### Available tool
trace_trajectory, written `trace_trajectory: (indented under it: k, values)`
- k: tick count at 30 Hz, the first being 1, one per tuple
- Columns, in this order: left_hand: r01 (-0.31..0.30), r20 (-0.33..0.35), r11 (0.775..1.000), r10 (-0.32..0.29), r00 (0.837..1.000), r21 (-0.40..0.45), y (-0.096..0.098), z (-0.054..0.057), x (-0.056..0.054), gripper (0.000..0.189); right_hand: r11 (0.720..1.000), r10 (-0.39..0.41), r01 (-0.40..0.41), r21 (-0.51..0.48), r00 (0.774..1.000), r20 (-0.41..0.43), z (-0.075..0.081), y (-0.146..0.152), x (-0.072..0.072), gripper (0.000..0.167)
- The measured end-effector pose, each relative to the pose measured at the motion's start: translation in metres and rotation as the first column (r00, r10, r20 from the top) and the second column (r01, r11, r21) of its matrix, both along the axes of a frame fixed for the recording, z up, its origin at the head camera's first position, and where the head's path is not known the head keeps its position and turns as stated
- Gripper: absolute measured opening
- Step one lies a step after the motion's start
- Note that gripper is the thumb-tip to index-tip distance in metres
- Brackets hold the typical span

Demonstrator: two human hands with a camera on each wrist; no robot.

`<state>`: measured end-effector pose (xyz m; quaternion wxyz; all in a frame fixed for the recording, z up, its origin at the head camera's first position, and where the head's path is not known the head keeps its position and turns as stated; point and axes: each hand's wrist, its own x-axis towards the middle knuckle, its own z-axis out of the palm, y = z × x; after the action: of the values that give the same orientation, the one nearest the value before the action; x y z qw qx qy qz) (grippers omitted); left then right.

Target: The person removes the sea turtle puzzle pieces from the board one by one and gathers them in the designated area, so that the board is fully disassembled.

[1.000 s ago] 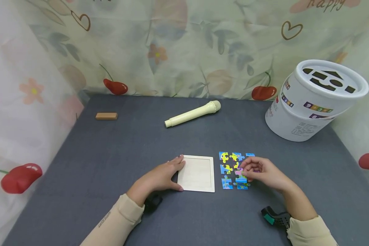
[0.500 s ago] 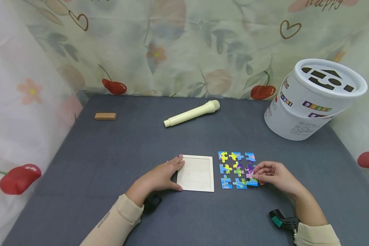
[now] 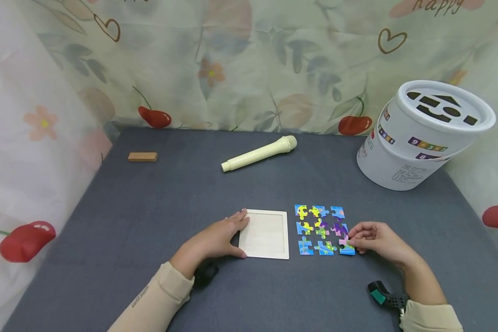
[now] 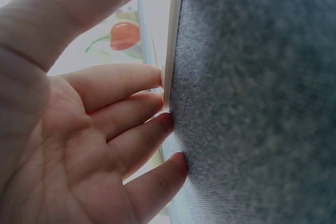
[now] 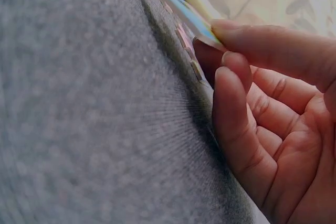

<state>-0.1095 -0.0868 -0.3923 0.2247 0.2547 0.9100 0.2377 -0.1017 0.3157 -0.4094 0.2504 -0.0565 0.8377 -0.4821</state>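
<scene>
My left hand [image 3: 216, 237] rests against the left side of a square pale wooden puzzle tray [image 3: 265, 236], thumb at its near corner and fingertips at the far one. In the left wrist view the fingers [image 4: 142, 140] reach fairly straight to the tray's edge. To the right of the tray, colourful jigsaw pieces [image 3: 324, 230] lie in loose rows. With thumb and fingertips my right hand [image 3: 373, 240] pinches a pink and blue jigsaw piece [image 3: 346, 249] at the near right corner of the rows. The right wrist view shows that piece [image 5: 194, 19] edge-on and tilted.
A cream toy microphone [image 3: 259, 154] lies farther back on the dark table. At the back left is a small wooden block [image 3: 143, 157]. A white bucket [image 3: 415, 143] with a shape-cutout lid stands at the back right, before a patterned curtain [image 3: 249, 69].
My right hand has carried the jigsaw piece from over the middle of the rows rightward to the near right corner. My left hand has stayed at the tray.
</scene>
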Motion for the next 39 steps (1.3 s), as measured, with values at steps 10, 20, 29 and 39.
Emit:
trace_trajectory:
  k: [10, 20, 29, 39]
  values:
    - [-0.012, 0.005, 1.0, 0.012, 1.0, -0.004, 0.001, 0.0, 0.001, 0.084, 0.998, 0.042, -0.037, 0.046, 0.994, -0.097, 0.001, -0.005, 0.003, 0.03]
    - [-0.006, -0.004, 1.0, 0.006, 1.0, -0.002, 0.001, -0.001, 0.001, 0.083, 0.994, 0.037, -0.022, 0.111, 0.99, -0.134, 0.002, -0.011, 0.003, 0.027]
    - [-0.007, -0.005, 1.0, 0.007, 1.0, -0.001, 0.001, 0.0, 0.001, 0.084, 0.988, 0.031, -0.006, 0.152, 0.987, -0.159, 0.004, -0.015, 0.004, 0.026]
    - [-0.012, 0.0, 1.0, 0.012, 1.0, -0.001, 0.0, 0.001, 0.002, 0.084, 0.972, 0.031, 0.013, 0.236, 0.983, -0.182, 0.003, -0.018, 0.005, 0.023]
